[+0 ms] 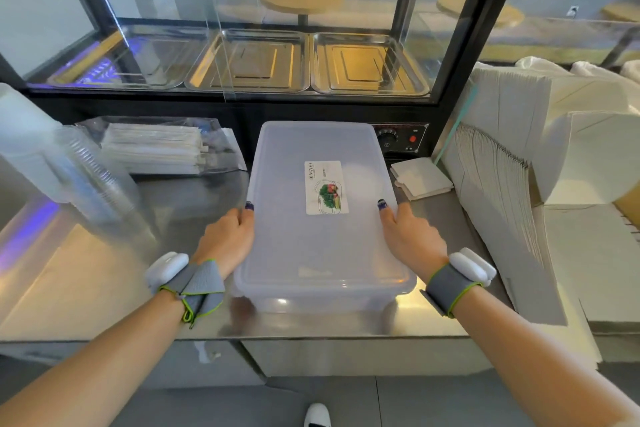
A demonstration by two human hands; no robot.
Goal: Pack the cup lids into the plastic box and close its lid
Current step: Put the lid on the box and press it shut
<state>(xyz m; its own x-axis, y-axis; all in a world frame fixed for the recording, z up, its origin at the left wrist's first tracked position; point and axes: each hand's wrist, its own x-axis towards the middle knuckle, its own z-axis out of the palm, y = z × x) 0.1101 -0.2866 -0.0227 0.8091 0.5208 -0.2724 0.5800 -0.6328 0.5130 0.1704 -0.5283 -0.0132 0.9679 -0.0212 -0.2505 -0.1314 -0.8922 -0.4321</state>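
Plastic box (322,302) sits on the steel bench (86,274), near the front edge, long side running away from the person. Its translucent lid (311,246) lies flat on top, covering the box; a printed label (326,188) sits on the lid toward the far half. Cannot tell if the lid is snapped fully down. Cup lids inside not readable through the cloudy plastic.

Left hand (227,241) grips the left long edge of the lid, thumb on top, fingers curled down over the rim. Right hand (412,239) does the same on the right long edge, thumb on top. Hands well apart, one per side, both clamped on the lid edges at about mid-length. Both wrists wear grey straps with white units.

Left of the box: a bag of wrapped straws (156,149) lying flat, and a sleeve of clear cups (93,180) tilted, blurred. Right of the box: a small stack of white paper pieces (422,177), then tall stacks of flat white cartons (512,184). Behind the box: a glass display cabinet (242,28) with three metal trays (249,62), control knobs (388,139) just beyond the box's far right corner.
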